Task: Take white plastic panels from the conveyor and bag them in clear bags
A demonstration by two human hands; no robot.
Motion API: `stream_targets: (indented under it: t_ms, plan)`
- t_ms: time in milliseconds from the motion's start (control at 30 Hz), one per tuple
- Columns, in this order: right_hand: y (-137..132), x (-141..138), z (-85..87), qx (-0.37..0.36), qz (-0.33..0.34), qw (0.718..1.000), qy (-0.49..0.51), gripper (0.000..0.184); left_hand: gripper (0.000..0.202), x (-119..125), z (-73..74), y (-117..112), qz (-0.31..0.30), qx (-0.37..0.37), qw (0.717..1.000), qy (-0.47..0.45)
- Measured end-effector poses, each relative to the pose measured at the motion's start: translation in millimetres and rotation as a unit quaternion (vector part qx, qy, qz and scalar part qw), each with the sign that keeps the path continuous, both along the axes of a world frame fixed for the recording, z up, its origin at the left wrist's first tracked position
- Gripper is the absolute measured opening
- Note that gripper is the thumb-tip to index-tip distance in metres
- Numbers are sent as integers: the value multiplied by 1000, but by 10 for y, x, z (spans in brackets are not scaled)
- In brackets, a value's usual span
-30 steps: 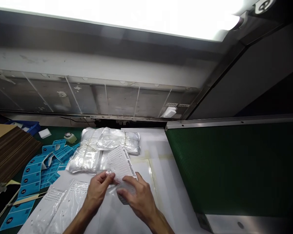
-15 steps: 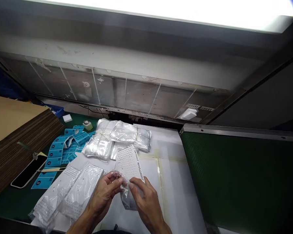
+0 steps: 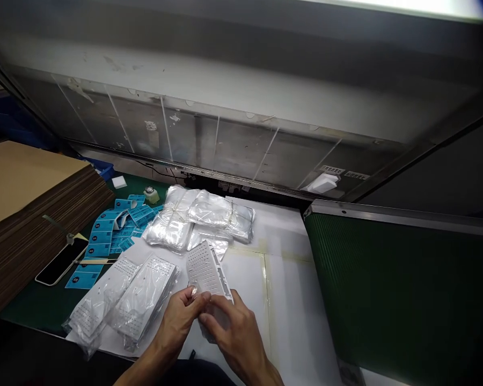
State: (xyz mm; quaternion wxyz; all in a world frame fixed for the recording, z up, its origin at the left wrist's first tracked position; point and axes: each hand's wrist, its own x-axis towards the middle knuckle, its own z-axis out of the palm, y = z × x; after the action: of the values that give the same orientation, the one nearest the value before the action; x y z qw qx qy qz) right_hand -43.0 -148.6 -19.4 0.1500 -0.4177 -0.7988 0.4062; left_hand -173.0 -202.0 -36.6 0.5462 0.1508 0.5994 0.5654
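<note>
A white slotted plastic panel (image 3: 206, 268) stands tilted in front of me, its lower end inside a clear plastic bag (image 3: 207, 333). My left hand (image 3: 179, 316) pinches the bag's edge at the panel's left side. On the other side, my right hand (image 3: 239, 329) is wrapped round the panel and bag, its fingers bent over the front. Left of my hands lie bagged white panels (image 3: 145, 292), side by side on white sheeting. Behind the held panel are bundles of clear plastic bags (image 3: 213, 209), bound with bands.
Blue printed labels (image 3: 100, 236) spread at the left, beside a phone (image 3: 60, 262) and a cream-handled tool (image 3: 92, 261). A stack of brown cardboard (image 3: 44, 214) rises at the far left. A small glass jar (image 3: 151, 194) stands behind the labels. A green conveyor belt (image 3: 398, 289) borders the right.
The panel has turned slightly and sits a little lower in the bag. My left fingers have drawn closer to my right hand. The camera view has shifted a bit.
</note>
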Motion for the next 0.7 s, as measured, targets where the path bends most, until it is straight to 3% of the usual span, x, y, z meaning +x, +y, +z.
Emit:
stream_targets:
  t_ms: [167,333,400,467,567,700]
  plan:
    - [26,47,-93,25,35,999,-26,27,36,-51,-90,-57,-30,10,999,-15]
    - [123,165,-237,66,-31,994,-79,28,33,-98,-18,-121,-17,32,984,-174]
    - [178,194,-262,55,-50,993,-86,29,35,-128,-14,-133,-51,45,975,-210]
    - [250,228,-255,16,-72,995,-67,29,34,-174,-61,-126,-115,45,979,-162]
    - [375,366,-187,-71,-126,989,-9,30,28,-267,-203,-73,-175,3,984,23]
    - [416,749,-70,-188,-210,953,116,29,41,-364,-373,53,-152,-27,967,205]
